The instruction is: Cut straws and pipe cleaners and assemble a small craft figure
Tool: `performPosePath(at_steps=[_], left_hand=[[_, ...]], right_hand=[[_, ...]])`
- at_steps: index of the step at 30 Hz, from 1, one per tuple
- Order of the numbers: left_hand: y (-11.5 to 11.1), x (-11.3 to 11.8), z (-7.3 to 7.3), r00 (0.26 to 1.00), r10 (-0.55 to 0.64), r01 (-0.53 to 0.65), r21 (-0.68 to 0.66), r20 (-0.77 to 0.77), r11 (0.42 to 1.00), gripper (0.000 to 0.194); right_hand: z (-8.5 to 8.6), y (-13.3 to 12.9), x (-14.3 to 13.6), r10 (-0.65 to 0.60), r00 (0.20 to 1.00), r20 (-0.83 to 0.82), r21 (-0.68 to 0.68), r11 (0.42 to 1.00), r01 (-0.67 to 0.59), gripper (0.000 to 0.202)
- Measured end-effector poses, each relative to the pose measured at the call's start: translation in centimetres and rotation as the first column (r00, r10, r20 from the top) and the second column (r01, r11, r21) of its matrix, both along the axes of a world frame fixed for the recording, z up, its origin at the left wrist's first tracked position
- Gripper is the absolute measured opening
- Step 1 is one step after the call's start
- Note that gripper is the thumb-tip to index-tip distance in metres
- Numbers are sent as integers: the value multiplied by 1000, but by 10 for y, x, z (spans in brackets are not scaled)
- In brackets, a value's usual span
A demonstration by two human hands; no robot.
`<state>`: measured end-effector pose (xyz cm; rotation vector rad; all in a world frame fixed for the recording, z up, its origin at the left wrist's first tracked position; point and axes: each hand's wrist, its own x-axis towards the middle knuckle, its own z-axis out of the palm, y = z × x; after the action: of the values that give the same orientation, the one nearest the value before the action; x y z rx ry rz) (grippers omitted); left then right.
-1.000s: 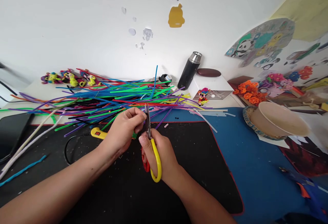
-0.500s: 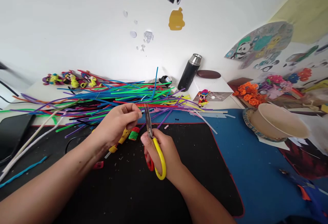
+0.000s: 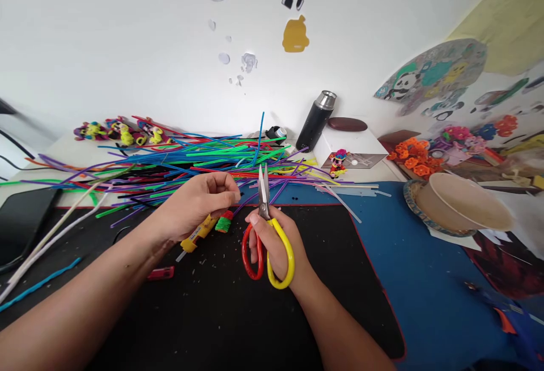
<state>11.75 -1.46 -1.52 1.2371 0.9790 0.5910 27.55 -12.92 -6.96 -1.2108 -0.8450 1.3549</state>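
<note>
My right hand (image 3: 283, 246) holds a pair of scissors (image 3: 264, 209) with one red and one yellow handle. Their blades point away from me and stand slightly apart. To the left of the blades, my left hand (image 3: 208, 198) is closed in a pinch. A tiny dark bit shows at its fingertips, too small to name. Just below that hand lie a small red and green fuzzy roll (image 3: 224, 222) and a yellow hot glue gun (image 3: 199, 234), partly covered by the hand. Behind both hands spreads a heap of coloured pipe cleaners (image 3: 170, 161).
A black flask (image 3: 317, 120) leans by a white box (image 3: 361, 143), with a small fuzzy figure (image 3: 339, 162) in front. Several similar figures (image 3: 121, 131) sit at back left. A bowl (image 3: 470, 201) stands at right, blue pliers-like tool (image 3: 505, 308) nearer. A black mat (image 3: 238, 314) lies beneath.
The scissors have moved right, away from my left hand, and turned so both handles show. Their blades are further apart. My left hand has shifted slightly right and stays pinched.
</note>
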Motion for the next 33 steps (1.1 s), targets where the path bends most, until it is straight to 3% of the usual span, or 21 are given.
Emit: performPosePath(at_steps=[5,13,26,33], left_hand=[[-4,0,-2,996,-78,80,47,-42,996,22],[-7,1,-12,960,-239,255,106,-144,961,23],[-8,5,-14,951,-271,289,112,-151,951,22],[-8,3,-14,964,-226,242,113,-141,964,22]], right_hand=[[0,1,2,-68,997,-25,17,997,69,42],[-4,2,5,-63,991,-121,35,997,68,45],[-3,2,4,-39,993,-112,30,999,43,36],[-4,2,6,-73,994,-87,26,997,75,33]])
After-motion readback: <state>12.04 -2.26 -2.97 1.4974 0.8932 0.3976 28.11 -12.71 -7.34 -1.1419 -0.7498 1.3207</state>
